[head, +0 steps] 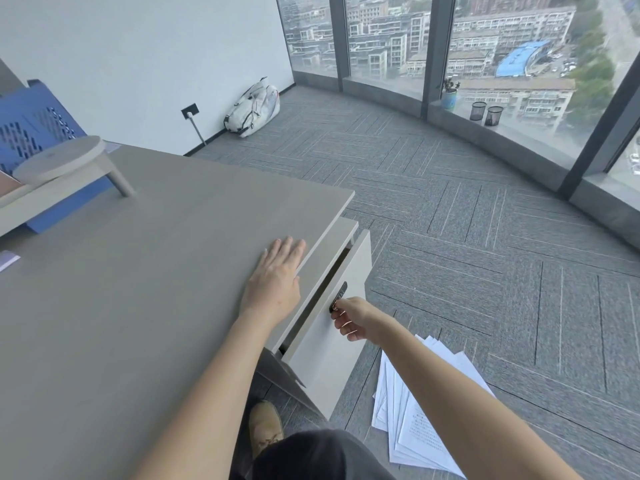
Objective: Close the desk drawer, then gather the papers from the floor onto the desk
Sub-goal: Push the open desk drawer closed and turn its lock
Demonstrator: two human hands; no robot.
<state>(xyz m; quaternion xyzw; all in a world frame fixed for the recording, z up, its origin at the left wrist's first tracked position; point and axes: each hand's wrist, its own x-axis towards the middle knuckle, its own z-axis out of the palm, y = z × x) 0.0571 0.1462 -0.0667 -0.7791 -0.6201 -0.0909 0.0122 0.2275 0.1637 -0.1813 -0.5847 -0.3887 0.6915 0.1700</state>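
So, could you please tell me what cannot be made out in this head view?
- Drawer contents: hidden by the desk top and the drawer front.
- Papers: partly covered by the right arm; the print is too small to read.
- Keypad markings: too small, and the right hand covers its lower end.
- Blue rack: cut off by the left edge.
- Whether the right hand grips anything: unclear.

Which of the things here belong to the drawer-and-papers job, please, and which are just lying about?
Part of the job: drawer, desk, papers, left hand, right hand.

Just lying about: white bag, blue file rack, two mesh cups, potted plant.
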